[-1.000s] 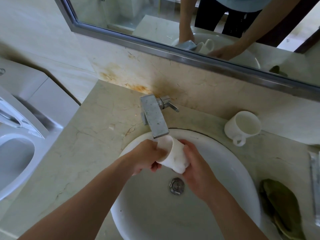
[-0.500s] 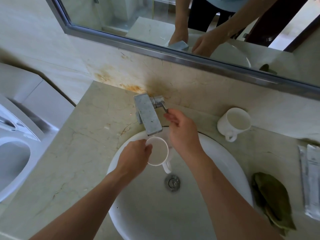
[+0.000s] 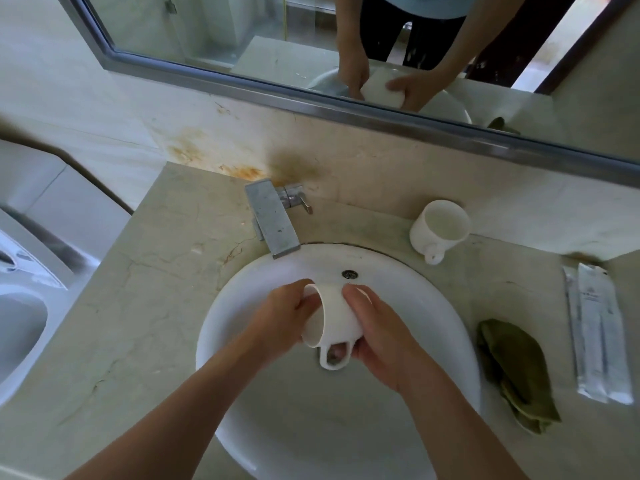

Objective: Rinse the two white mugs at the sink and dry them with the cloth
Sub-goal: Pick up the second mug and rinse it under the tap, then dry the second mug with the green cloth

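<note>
Over the white sink [image 3: 433,306] I hold a white mug [image 3: 334,318] on its side, mouth to the left and handle hanging down. My left hand [image 3: 280,323] grips its rim, with fingers at the opening. My right hand [image 3: 377,334] wraps the mug's base and side. A second white mug [image 3: 440,228] stands upright on the counter at the back right, handle towards me. The green cloth [image 3: 512,372] lies crumpled on the counter right of the basin. No water runs from the steel tap [image 3: 273,223].
Two long white sachets [image 3: 595,334] lie at the counter's right edge. A mirror [image 3: 346,46] hangs above the stained backsplash. A toilet [image 3: 20,306] stands to the left, below the marble counter [image 3: 145,306].
My right hand left the tap lever and came back to the mug. The mug moved down, away from the spout, and was tipped onto its side.
</note>
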A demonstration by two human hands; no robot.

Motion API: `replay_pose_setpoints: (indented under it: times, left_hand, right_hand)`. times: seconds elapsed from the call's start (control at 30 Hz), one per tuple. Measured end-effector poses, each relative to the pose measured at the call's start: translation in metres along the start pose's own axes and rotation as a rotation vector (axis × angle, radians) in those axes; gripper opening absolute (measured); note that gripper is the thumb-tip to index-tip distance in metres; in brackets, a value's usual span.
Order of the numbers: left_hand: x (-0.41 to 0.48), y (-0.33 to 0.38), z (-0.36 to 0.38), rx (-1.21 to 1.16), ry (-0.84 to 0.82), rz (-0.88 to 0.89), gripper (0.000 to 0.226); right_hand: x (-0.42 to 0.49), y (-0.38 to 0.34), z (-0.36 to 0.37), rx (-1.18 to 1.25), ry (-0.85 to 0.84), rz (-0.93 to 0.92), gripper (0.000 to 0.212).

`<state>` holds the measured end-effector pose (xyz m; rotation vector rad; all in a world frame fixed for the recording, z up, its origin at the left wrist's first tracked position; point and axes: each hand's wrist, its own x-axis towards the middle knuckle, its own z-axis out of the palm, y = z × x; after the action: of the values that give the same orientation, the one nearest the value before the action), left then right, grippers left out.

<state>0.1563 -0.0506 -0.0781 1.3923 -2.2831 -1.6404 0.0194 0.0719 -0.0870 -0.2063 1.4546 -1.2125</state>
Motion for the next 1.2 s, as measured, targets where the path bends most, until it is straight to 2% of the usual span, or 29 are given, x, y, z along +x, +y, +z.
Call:
replay_pose_setpoints:
  times: [0.07,0.17,0.27,0.33,0.43,0.5,0.57,0.67,0.77,0.87,0.9,1.03,1.2]
  left_hand:
    - [-0.001,0.005,0.007,-0.288,-0.022,-0.137,0.018]
    - [-0.013,0.018,0.019,-0.858,-0.124,-0.320,0.028]
    - [-0.021,0.031,0.043,-0.936,-0.197,-0.426,0.043]
    - [-0.016,0.036,0.053,-1.068,-0.221,-0.518,0.056]
    - [-0.008,0.041,0.050,-1.154,-0.265,-0.629,0.046]
    - [-0.006,0.040,0.046,-1.125,-0.277,-0.691,0.048]
    - [-0.007,0.037,0.046,-1.129,-0.318,-0.715,0.058]
    - [-0.011,0.030,0.050,-1.167,-0.398,-0.645,0.063]
    - [-0.012,0.025,0.058,-1.203,-0.396,-0.603,0.063]
    - [-0.011,0.028,0.063,-1.286,-0.344,-0.627,0.064]
    - [-0.010,0.031,0.066,-1.327,-0.307,-0.642,0.061]
    - [-0.011,0.050,0.075,-1.342,-0.134,-0.696,0.045]
    - [-0.014,0.060,0.081,-1.533,-0.094,-0.834,0.057]
  right_hand:
    - [-0.006,0.004,-0.003,-0.040,0.143,-0.128,0.046]
    - [-0.013,0.005,-0.010,-0.164,0.343,-0.303,0.038]
    - [-0.017,0.010,-0.002,-0.506,0.463,-0.429,0.052]
    - [-0.023,0.019,0.003,-0.760,0.495,-0.603,0.061]
    - [-0.028,0.032,-0.007,-1.175,0.476,-0.927,0.062]
    - [-0.028,0.035,-0.015,-1.315,0.472,-1.025,0.060]
    - [-0.029,0.037,-0.017,-1.329,0.492,-1.011,0.061]
    - [-0.032,0.034,-0.012,-1.296,0.503,-0.925,0.066]
    - [-0.042,0.029,-0.013,-1.255,0.382,-0.831,0.073]
    - [-0.054,0.022,-0.029,-1.041,0.288,-0.642,0.073]
    - [-0.057,0.021,-0.038,-1.001,0.336,-0.610,0.068]
    - [-0.066,0.019,-0.078,-0.982,0.701,-0.503,0.052]
    - [-0.069,0.028,-0.121,-1.250,0.967,-0.265,0.048]
